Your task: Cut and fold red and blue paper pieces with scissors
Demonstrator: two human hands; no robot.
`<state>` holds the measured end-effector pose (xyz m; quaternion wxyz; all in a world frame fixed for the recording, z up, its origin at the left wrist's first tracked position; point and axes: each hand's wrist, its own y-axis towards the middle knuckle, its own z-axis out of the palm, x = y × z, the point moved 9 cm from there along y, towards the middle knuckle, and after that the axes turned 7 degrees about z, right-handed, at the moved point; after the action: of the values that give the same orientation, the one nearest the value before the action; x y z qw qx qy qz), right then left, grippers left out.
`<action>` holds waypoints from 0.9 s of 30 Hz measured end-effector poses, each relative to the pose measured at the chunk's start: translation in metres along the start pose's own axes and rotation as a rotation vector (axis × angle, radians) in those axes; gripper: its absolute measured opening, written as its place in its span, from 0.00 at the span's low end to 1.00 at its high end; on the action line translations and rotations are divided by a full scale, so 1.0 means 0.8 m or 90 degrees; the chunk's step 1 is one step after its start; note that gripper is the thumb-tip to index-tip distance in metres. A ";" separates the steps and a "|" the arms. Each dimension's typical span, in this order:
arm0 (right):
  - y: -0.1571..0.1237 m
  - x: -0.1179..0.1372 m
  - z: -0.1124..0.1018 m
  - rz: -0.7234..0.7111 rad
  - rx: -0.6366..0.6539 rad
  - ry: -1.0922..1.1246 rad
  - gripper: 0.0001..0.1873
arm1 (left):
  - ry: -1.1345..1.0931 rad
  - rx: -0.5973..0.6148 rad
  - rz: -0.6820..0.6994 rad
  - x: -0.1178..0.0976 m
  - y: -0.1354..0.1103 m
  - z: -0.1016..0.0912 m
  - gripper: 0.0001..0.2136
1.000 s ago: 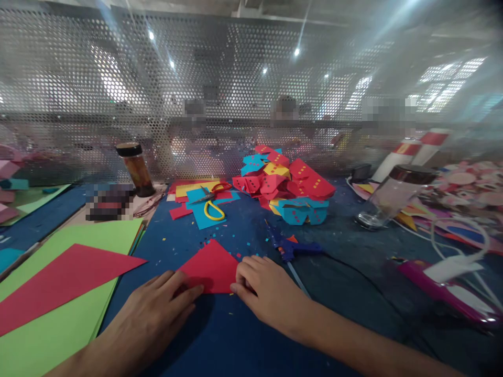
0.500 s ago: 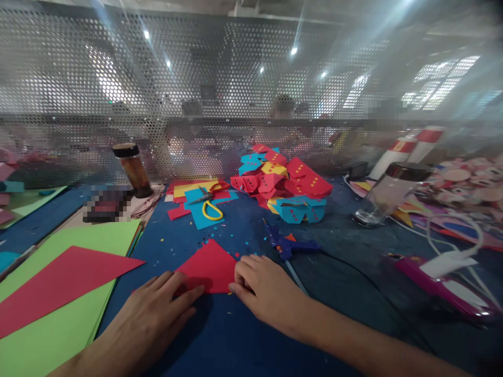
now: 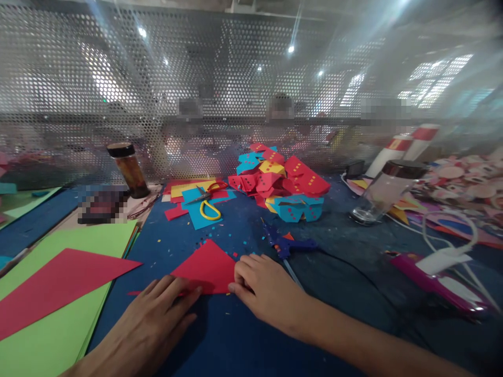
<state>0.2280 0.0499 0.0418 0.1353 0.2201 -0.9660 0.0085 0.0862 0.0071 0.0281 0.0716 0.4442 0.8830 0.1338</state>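
Observation:
A folded sheet of red paper (image 3: 210,267) lies on the blue table top between my hands, its point facing away from me. My left hand (image 3: 155,314) grips its lower left edge, thumb on the near fold and fingers bent over the paper. With fingers curled and pinched, my right hand (image 3: 267,288) holds the right corner. A thin red tip of paper (image 3: 134,293) sticks out left of my left hand. Past the sheet are small paper bits and scissors with red and yellow handles (image 3: 211,209), which rest on blue paper (image 3: 200,217).
A blue glue gun (image 3: 294,244) with a trailing cord lies beyond my right hand. Red, blue and yellow folded paper shapes (image 3: 281,180) are heaped behind. Green sheets (image 3: 113,238) with a red piece (image 3: 66,283) are left. Bottles (image 3: 131,170) (image 3: 387,191) stand before a perforated screen (image 3: 236,78).
The view has shifted slightly, so background things sit a little farther left. A red tip now shows more beyond my left hand. Both hands keep their hold on the red paper.

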 end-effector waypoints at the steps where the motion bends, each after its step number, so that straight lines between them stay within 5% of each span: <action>1: 0.000 -0.001 0.000 0.000 0.004 0.001 0.09 | -0.002 -0.002 0.000 -0.001 0.000 0.000 0.13; 27: -0.001 -0.011 -0.003 0.017 0.038 -0.005 0.09 | 0.031 0.095 -0.004 -0.004 -0.002 0.018 0.22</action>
<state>0.2366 0.0528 0.0418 0.1251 0.2108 -0.9687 0.0380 0.0901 0.0062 0.0135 0.0170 0.4421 0.8934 0.0783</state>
